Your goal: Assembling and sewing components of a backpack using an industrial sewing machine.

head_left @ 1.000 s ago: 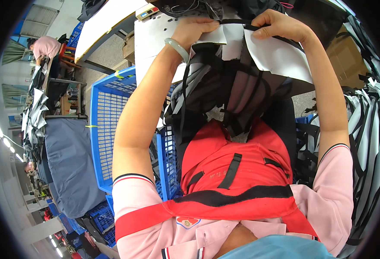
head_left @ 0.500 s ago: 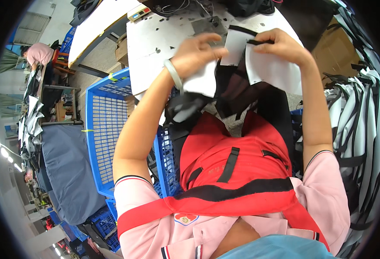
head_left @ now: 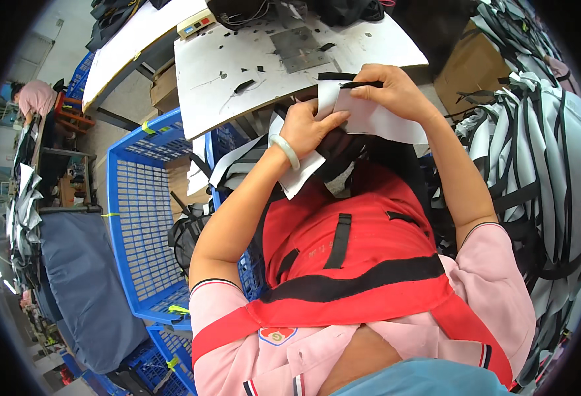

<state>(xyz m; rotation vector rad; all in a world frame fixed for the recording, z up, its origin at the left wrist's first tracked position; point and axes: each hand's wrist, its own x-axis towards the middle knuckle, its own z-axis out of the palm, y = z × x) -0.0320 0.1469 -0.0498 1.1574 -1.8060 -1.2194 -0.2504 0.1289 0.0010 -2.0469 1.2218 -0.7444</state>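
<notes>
White cloth (head_left: 386, 121) edged in black stands out against a red, black-banded apron (head_left: 369, 241) and pink shirt (head_left: 498, 270) with dark-striped cuffs (head_left: 216, 282). A blue latticed basket (head_left: 117, 218) sits by the near left corner of a white surface (head_left: 205, 86) speckled with black scraps (head_left: 244, 86).

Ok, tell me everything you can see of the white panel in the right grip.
The white panel looks like thin, flexible fabric, with black edging along part of its top. The right grip pinches that edge, and the panel hangs below it, on the person's side of the worktable. Whether it joins the white flap on its left is unclear.
</notes>
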